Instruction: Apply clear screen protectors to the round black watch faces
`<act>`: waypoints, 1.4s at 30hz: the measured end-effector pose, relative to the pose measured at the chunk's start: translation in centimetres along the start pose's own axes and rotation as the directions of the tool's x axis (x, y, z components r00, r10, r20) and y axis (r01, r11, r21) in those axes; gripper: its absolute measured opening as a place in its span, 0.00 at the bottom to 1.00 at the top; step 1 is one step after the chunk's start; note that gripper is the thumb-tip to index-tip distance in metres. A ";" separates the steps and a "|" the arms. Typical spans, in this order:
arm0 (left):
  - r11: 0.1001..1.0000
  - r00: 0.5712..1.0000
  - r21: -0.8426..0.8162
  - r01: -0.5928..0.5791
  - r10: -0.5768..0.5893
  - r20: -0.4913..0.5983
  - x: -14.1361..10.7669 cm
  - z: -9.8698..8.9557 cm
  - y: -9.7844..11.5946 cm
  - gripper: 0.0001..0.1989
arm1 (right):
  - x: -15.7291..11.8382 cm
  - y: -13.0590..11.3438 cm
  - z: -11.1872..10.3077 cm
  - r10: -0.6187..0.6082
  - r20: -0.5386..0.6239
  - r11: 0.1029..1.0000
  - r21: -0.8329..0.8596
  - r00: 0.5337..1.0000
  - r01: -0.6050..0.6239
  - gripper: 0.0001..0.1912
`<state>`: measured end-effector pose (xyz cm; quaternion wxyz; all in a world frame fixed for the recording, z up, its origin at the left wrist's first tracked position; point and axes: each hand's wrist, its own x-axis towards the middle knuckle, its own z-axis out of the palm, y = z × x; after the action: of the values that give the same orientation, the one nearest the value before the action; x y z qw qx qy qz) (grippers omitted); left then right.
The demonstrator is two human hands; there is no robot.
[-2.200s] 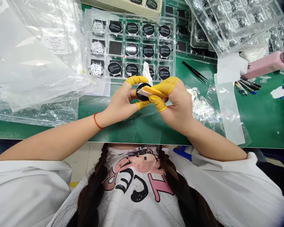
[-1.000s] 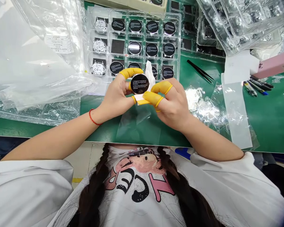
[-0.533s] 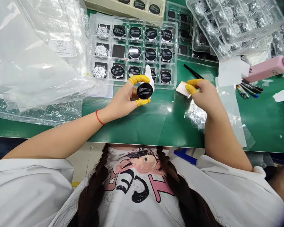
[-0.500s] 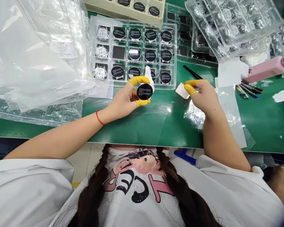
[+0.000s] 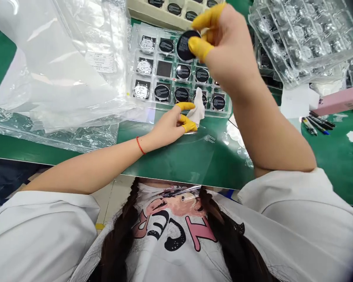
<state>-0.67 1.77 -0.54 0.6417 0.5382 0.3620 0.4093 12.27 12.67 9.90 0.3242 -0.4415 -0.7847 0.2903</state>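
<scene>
My right hand, with yellow finger covers, pinches a round black watch face by its right side. The disc is held above a clear compartment tray, tilted, with faint print on it. Below, near the tray's front edge, my left hand is closed on a crumpled white cloth, fingertips together. Several tray pockets hold round black watch faces; the left column shows silver watch backs. One pocket shows only a square black pad. My right hand covers the tray's upper right.
Clear plastic bags spread over the left. A beige tray of black discs lies behind. Stacked clear trays, a pink bottle and several pens are at the right. Small white print shows near my left hand.
The watch face has passed from my left hand to my right, which has moved up and left over the tray. My left hand keeps the cloth. The small pale piece has left my right hand.
</scene>
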 end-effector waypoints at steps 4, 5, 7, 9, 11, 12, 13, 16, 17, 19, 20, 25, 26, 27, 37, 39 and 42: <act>1.000 1.000 0.030 -0.004 0.004 0.007 -0.1 0.5 -0.1 0.17 | 5.6 2.1 3.3 0.142 0.106 0.942 -0.319 0.984 -0.101 0.13; 0.999 1.000 0.041 -0.017 0.016 0.007 -0.1 0.6 -0.3 0.16 | 6.2 2.4 4.2 0.162 0.135 0.921 -0.375 0.978 -0.101 0.12; 0.996 0.998 0.072 -0.052 0.051 0.021 -0.1 0.6 -0.5 0.15 | 6.9 2.6 5.6 0.128 0.169 0.897 -0.441 0.977 -0.041 0.11; 0.991 0.996 0.101 -0.086 0.082 0.042 -0.1 0.6 -0.7 0.15 | 7.2 2.2 6.6 0.052 0.209 0.873 -0.484 0.977 0.057 0.13; 0.988 0.994 0.117 -0.096 0.090 0.059 -0.1 0.6 -0.8 0.15 | 7.7 1.6 7.7 0.002 0.310 0.854 -0.496 0.951 0.160 0.12; 0.989 0.994 0.117 -0.094 0.087 0.062 -0.1 0.6 -0.8 0.16 | 8.0 1.3 8.3 0.002 0.367 0.843 -0.501 0.930 0.197 0.13; 0.989 0.994 0.115 -0.092 0.085 0.063 -0.2 0.6 -0.8 0.16 | 8.4 1.1 8.9 0.014 0.409 0.828 -0.516 0.912 0.219 0.18; 0.991 0.994 0.100 -0.088 0.082 0.067 -0.2 0.6 -0.8 0.16 | 9.5 0.4 10.5 0.069 0.449 0.771 -0.591 0.891 0.238 0.25; 0.992 0.994 0.084 -0.090 0.085 0.061 -0.2 0.7 -0.7 0.16 | 9.6 0.0 10.5 0.075 0.443 0.754 -0.612 0.893 0.240 0.22; 0.995 0.995 0.027 -0.093 0.092 0.032 -0.2 0.8 -0.5 0.14 | 9.1 -0.9 9.5 0.059 0.428 0.726 -0.639 0.902 0.256 0.15; 0.996 0.996 -0.010 -0.093 0.093 0.008 -0.2 0.8 -0.3 0.13 | 8.4 -1.6 8.5 0.036 0.410 0.720 -0.643 0.911 0.261 0.12; 0.960 0.996 -0.265 -0.093 0.088 -0.030 -0.2 0.8 1.0 0.15 | 1.0 -3.2 0.3 -0.054 0.156 0.916 -0.387 0.986 0.111 0.11; 0.946 0.996 -0.311 -0.091 0.093 -0.011 -0.2 0.7 1.1 0.20 | -0.9 -3.0 -1.1 -0.072 0.137 0.955 -0.278 0.988 0.108 0.08; 0.936 0.995 -0.341 -0.085 0.096 0.014 -0.2 0.6 1.2 0.25 | -2.7 -2.5 -2.2 -0.064 0.143 0.984 -0.158 0.988 0.087 0.06; 0.985 0.976 -0.019 -0.171 0.172 0.137 -0.4 2.0 -0.1 0.35 | -12.1 3.3 -1.8 0.168 0.145 0.935 0.291 0.975 -0.204 0.09; 0.970 0.963 0.081 -0.231 0.215 0.164 -0.2 2.1 -0.4 0.37 | -12.6 3.3 -1.3 0.120 0.113 0.967 0.212 0.986 -0.142 0.08; 0.952 0.949 0.158 -0.263 0.226 0.219 0.1 1.9 -0.8 0.41 | -13.4 2.4 -0.6 -0.008 0.026 1.000 -0.020 1.000 0.008 0.04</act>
<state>1.18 1.03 -1.02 0.5658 0.6744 0.2633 0.3947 19.32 1.99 5.16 0.3105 -0.4378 -0.7936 0.2867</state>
